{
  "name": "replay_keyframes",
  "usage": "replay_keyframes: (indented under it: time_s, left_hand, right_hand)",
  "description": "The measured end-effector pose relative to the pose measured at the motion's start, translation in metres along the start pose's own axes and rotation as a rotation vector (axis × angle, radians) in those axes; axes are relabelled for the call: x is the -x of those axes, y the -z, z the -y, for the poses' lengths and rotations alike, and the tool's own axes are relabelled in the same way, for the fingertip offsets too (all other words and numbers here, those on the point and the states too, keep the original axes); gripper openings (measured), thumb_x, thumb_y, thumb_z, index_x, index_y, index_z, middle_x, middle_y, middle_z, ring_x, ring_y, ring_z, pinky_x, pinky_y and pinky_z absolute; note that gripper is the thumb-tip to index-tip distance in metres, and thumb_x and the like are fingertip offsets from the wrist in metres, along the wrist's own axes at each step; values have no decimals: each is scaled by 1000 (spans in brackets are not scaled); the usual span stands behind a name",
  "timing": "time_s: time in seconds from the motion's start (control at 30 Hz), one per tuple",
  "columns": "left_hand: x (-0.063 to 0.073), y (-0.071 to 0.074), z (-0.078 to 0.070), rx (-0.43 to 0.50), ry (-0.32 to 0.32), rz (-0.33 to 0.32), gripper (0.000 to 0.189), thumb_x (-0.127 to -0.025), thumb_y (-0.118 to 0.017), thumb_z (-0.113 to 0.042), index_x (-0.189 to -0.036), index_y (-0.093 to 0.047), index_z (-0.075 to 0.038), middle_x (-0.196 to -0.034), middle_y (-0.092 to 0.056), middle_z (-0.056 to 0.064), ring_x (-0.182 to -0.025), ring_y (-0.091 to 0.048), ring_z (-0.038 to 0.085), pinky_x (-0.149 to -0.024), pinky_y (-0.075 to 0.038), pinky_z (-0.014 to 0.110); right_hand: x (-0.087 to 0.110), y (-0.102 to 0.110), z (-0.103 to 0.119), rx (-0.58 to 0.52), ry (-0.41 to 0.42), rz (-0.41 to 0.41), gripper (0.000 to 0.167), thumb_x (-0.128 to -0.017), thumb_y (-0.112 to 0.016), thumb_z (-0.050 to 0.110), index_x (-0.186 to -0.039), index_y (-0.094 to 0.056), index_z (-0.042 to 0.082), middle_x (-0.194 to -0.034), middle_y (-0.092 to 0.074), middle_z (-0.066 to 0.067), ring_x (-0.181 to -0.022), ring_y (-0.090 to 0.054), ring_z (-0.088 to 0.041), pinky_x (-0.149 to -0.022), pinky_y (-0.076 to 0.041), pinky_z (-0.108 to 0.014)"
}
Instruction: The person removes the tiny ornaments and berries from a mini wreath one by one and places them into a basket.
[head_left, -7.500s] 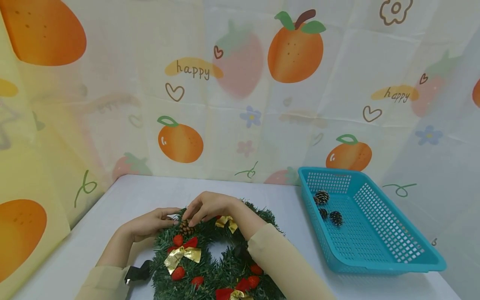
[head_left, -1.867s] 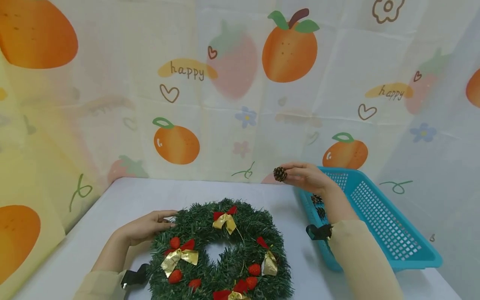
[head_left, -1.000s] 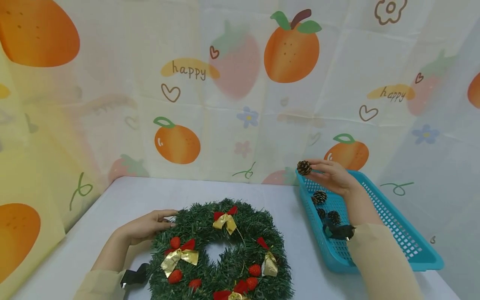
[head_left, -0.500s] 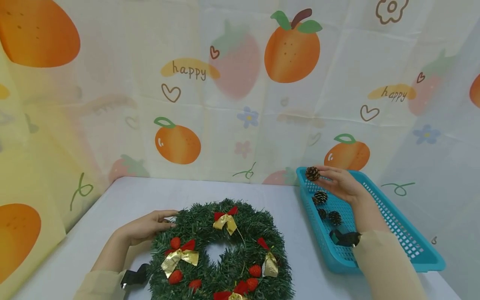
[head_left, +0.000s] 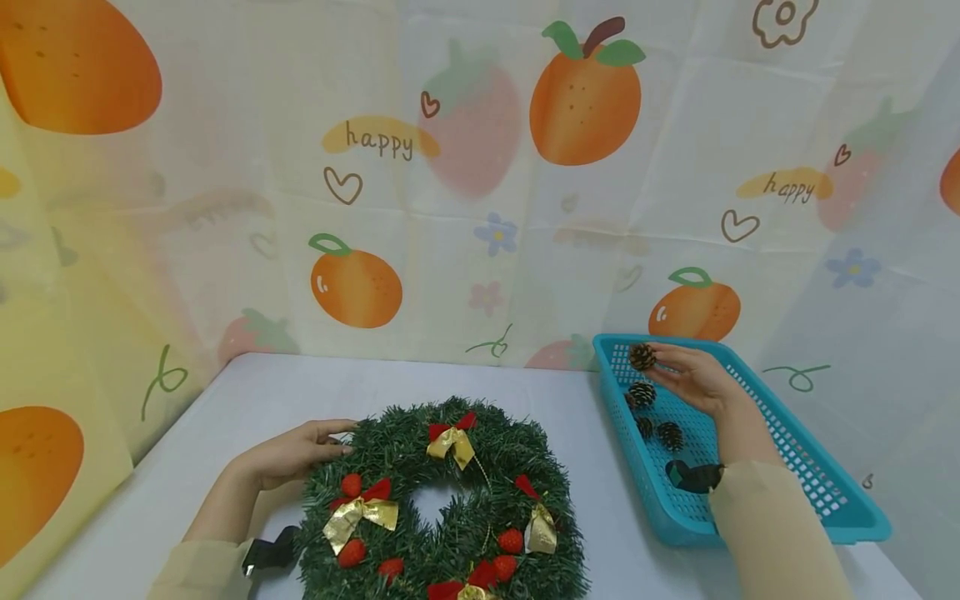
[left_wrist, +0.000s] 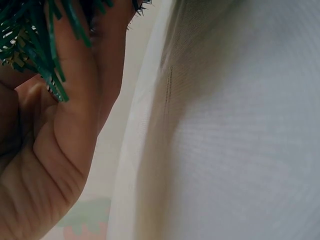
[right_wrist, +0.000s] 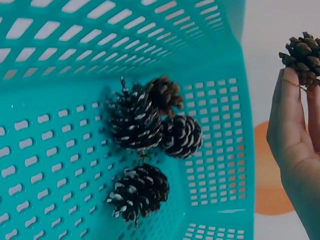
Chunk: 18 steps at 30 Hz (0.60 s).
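By the head view's clock, with 12 pointing away from me, the printed cloth (head_left: pixel 465 250) rose behind the white surface (head_left: pixel 300 379). On the surface stood the basket (head_left: pixel 862 523), its long axis running from 11 to 5. Between 8 and 9 o'clock from it lay the wreath (head_left: pixel 450 543), round, with no long axis that I could make out.

My left grip (head_left: pixel 296 454) was the nearer to the wreath and held its rim at 10 o'clock. My right grip (head_left: pixel 697 379), well apart from the wreath, was over the basket and had a cone (head_left: pixel 642 357) pinched.

That cone sat between 9 and 10 from my right grip, by the basket's 11 o'clock end. The wreath was at 8 o'clock from it, the loose cones (right_wrist: pixel 134 122) near it toward 6, on the basket's floor. Gold bows (head_left: pixel 450 446) and smaller red berries (head_left: pixel 510 541) dotted the wreath.

The frame cut off the wreath at 6, along with the bow there. Greenery hid the ends of my left grip, so I couldn't tell how hard it pressed. My right sleeve (head_left: pixel 780 529) covered part of the basket. Among the loose cones, a brown one was partly hidden. The pinched cone, cropped in the right wrist view, gave no clear long axis.
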<state>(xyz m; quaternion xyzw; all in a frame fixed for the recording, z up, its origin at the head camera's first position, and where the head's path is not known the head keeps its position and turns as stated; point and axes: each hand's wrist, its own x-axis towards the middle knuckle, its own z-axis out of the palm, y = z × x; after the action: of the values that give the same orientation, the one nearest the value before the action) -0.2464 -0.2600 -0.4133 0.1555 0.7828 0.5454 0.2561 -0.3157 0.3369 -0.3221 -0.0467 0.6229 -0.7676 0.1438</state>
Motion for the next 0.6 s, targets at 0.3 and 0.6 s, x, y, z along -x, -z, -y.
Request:
replay_keyframes:
  time_s: [0.3,0.6]
  left_hand:
    - [1,2,2,-12,-10,-4,67,-104,-50,-22,-157,-16,4,-149,-33,43,-51,-19,8,-50,-30,19]
    - [0,3,4,-3,-9,-5,69,-103,-52,-24,-157,-17,3,-150,-30,44,-51,-20,7,-51,-31,20]
  right_hand:
    - [-1,10,-8,133,-58,-96,22,-99,-60,19,-121,-63,22,-109,-60,16,-107,-59,-7,-95,-53,-22]
    - [-3,19,-13,226,-172,-200,67,-101,-57,19,-157,-23,2,-159,-27,-15,-115,-53,-12,-98,-52,-23]
